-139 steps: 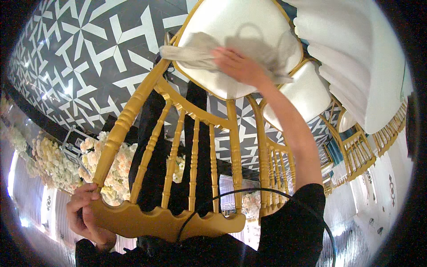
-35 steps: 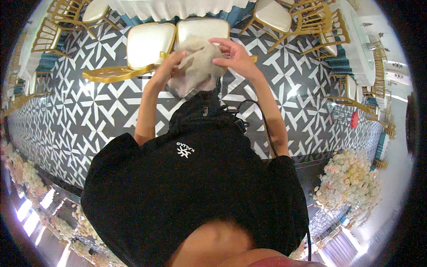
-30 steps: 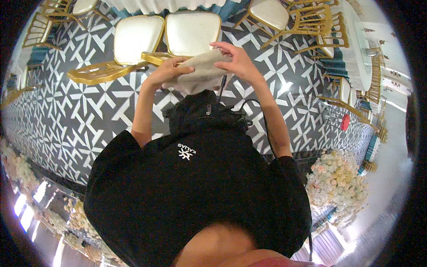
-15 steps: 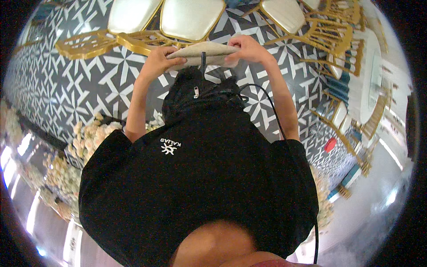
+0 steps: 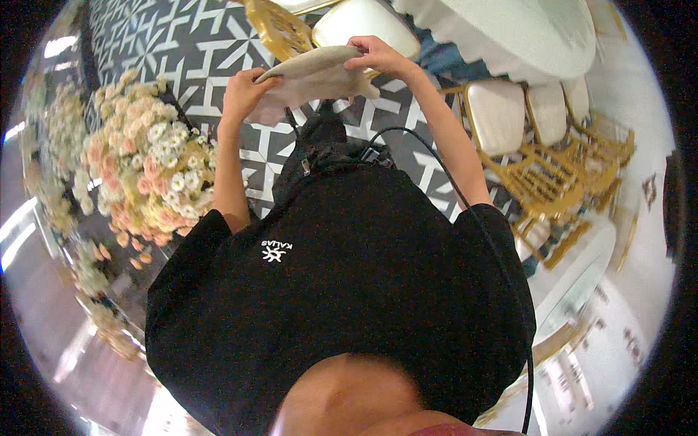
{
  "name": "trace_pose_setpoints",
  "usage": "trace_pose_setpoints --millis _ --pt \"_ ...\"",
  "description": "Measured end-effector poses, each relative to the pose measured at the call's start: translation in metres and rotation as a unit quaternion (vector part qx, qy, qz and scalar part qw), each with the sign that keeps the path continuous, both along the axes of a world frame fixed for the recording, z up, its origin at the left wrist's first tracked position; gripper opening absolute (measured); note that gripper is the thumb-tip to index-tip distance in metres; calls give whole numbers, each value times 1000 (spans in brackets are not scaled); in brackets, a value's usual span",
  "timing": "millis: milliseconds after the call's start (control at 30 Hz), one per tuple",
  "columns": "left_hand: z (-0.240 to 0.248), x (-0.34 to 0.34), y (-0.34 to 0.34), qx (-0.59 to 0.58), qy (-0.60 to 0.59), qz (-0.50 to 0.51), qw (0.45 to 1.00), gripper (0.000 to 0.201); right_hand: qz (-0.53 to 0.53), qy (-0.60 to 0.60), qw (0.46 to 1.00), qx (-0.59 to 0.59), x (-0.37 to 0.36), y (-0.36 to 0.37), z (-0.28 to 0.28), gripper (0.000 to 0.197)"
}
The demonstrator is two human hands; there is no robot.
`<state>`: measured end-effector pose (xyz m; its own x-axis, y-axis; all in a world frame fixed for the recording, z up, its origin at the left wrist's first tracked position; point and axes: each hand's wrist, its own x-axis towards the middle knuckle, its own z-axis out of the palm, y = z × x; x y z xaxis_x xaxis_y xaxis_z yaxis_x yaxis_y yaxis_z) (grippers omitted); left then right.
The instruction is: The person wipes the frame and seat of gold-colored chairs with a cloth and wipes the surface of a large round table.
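Note:
A light beige cloth (image 5: 313,75) is stretched between my two hands, held out ahead of my body above the patterned floor. My left hand (image 5: 248,92) pinches its left upper corner, thumb along the near side. Higher up at the right, my right hand (image 5: 378,57) grips the other upper corner. The cloth's top edge is folded over, and its lower part hangs loose, with a dangling end at the right. The fingers behind the fabric are partly hidden.
White-and-peach flower arrangements (image 5: 149,163) stand close by my left side. A gold chair with a white seat (image 5: 363,29) is ahead. On the right are more gold chairs (image 5: 552,171) and a round table with a white cloth (image 5: 523,36). A black cable (image 5: 443,171) runs past my right arm.
The surroundings have shifted as I walk and turn: flowers now lie nearer on the left, the round table ahead right. The cloth tilts up to the right and hangs more open.

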<state>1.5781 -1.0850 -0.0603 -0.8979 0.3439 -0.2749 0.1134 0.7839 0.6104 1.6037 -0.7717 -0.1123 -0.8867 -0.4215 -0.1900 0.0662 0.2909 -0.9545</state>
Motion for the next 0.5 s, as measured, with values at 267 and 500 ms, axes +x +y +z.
trace_pose_setpoints --millis 267,500 --pt "-92 12 -15 111 2 192 975 37 -94 102 960 242 -42 -46 -46 80" --pt "-103 8 -7 124 -81 192 970 44 16 63 977 205 -11 -102 -72 90"
